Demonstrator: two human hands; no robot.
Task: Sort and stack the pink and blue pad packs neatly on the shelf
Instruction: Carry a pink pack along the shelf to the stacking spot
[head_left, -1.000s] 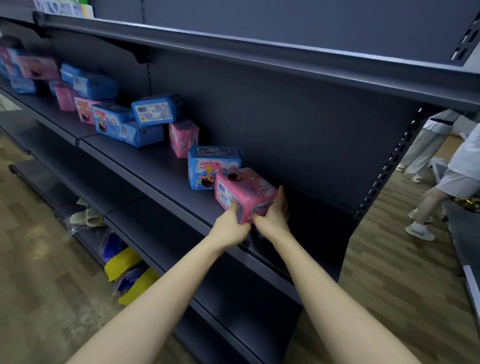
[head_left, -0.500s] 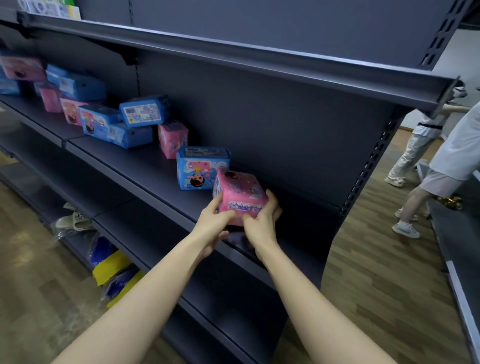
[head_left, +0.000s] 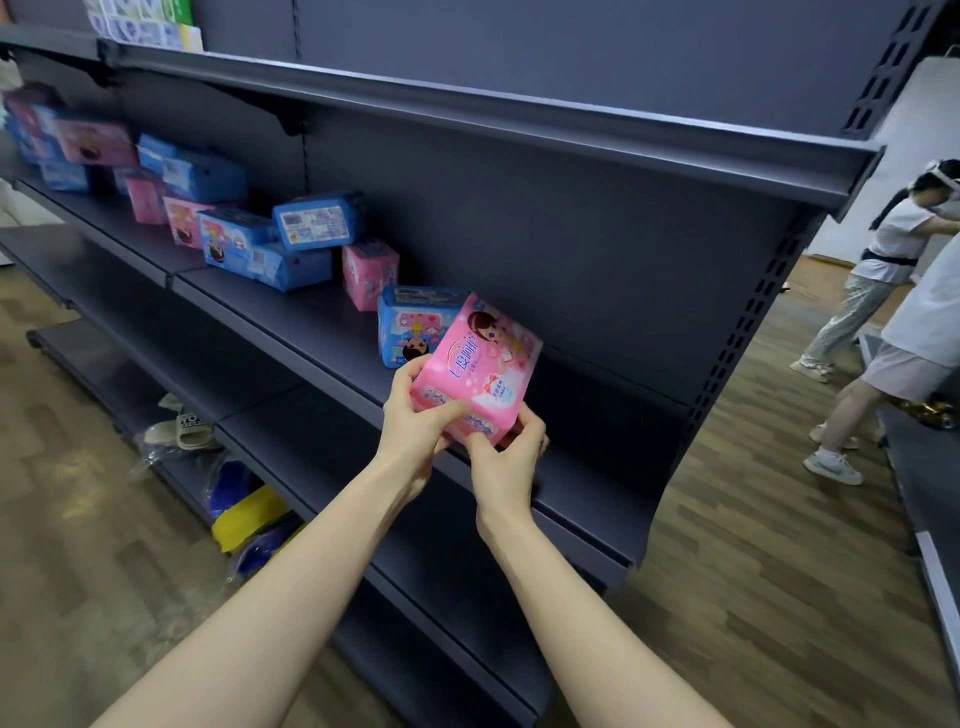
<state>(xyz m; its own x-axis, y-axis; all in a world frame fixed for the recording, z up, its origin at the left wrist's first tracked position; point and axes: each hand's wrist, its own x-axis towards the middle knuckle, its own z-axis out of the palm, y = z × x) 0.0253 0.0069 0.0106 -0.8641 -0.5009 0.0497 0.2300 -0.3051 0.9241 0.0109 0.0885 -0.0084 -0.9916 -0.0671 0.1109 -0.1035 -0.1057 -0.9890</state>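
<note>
A pink pad pack (head_left: 483, 364) is tilted with its printed front facing me, held just above the front edge of the dark middle shelf (head_left: 322, 332). My left hand (head_left: 421, 421) grips its lower left side and my right hand (head_left: 506, 457) grips its bottom right corner. Right behind it a blue pack (head_left: 410, 325) stands upright on the shelf. Further left stand a small pink pack (head_left: 370, 273) and a loose pile of blue packs (head_left: 291, 239) and pink packs (head_left: 96, 143).
The upper shelf (head_left: 519, 119) overhangs the packs; white boxes (head_left: 145, 23) sit at its far left. Sandals (head_left: 179, 423) and yellow and blue bags (head_left: 244, 514) lie on the bottom shelf. Two people (head_left: 893, 312) stand at the right on the wooden floor.
Both hands have lifted the pink pack off the shelf and turned it, so its printed front now faces me. My view has shifted slightly right.
</note>
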